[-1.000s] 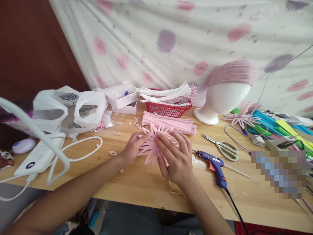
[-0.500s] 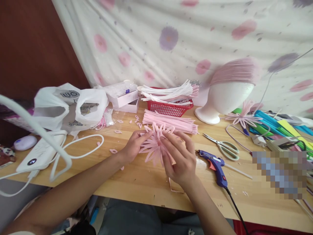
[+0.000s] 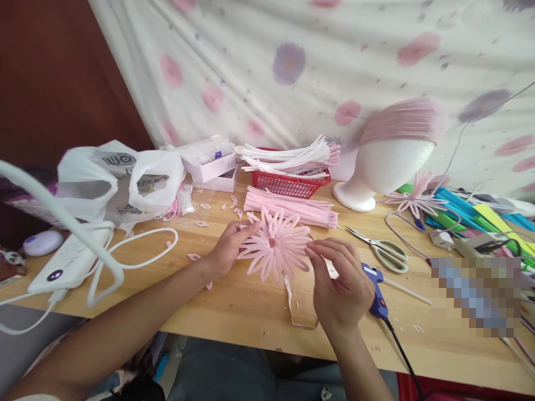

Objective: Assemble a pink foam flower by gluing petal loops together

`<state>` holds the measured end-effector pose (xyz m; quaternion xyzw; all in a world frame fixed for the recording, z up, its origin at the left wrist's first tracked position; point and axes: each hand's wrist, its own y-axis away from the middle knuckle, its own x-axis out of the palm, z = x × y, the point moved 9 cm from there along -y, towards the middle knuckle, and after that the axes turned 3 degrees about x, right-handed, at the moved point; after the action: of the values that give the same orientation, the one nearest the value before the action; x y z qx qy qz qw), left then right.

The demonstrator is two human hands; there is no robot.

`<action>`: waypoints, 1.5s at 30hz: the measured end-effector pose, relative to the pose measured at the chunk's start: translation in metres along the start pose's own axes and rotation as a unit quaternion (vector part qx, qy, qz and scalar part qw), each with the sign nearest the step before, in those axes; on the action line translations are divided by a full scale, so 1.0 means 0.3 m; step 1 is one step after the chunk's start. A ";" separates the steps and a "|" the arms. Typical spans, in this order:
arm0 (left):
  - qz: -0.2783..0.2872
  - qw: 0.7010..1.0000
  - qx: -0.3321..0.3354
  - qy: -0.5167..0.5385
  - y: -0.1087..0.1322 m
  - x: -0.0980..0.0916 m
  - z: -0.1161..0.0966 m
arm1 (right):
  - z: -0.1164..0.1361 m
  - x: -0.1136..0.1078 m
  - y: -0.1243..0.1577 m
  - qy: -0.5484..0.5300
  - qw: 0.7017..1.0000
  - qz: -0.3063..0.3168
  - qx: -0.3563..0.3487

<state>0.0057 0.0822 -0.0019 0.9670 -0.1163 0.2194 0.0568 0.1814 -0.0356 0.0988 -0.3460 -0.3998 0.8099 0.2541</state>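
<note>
Tally: pink pipe-cleaner flower (image 3: 273, 245), two, second flower (image 3: 413, 201) far right. Foam head (image 3: 384, 167), red basket (image 3: 288, 187), scissors (image 3: 382, 250), glue gun (image 3: 377, 292): one each. White plastic bag (image 3: 117, 184), one; loose pink pipe-cleaner bundle (image 3: 292, 209), one.

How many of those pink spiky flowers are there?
2: one flower held by the left hand, a second flower lying beside the foam head. More could hide in the clutter.

Front tabletop (image 3: 234, 312) lies open; pink flower (image 3: 273, 245), glue gun (image 3: 378, 298), scissors (image 3: 384, 250) and stick bundle (image 3: 292, 207) block beyond.
</note>
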 end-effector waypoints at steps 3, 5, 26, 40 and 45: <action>-0.002 1.000 -0.002 0.002 0.000 -0.003 0.002 | -0.097 -0.058 0.087 0.007 0.995 0.003 0.099; 0.005 1.000 -0.006 -0.001 0.002 0.002 0.003 | -0.169 -0.099 0.165 0.005 0.985 -0.002 0.172; 0.063 0.997 -0.038 0.026 0.012 0.041 -0.023 | -0.200 0.015 0.097 -0.085 0.933 0.093 0.336; 0.048 0.997 0.018 -0.051 0.013 0.033 -0.045 | -0.146 0.231 0.000 -0.276 0.879 0.164 0.354; 0.042 0.997 0.028 -0.052 0.017 0.042 -0.046 | -0.155 0.242 0.017 -0.288 0.868 0.150 0.376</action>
<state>0.0099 0.0770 0.0163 0.9726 -0.1536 0.1738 0.0147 0.1703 0.0334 0.0482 -0.0313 -0.0633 0.9910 0.1135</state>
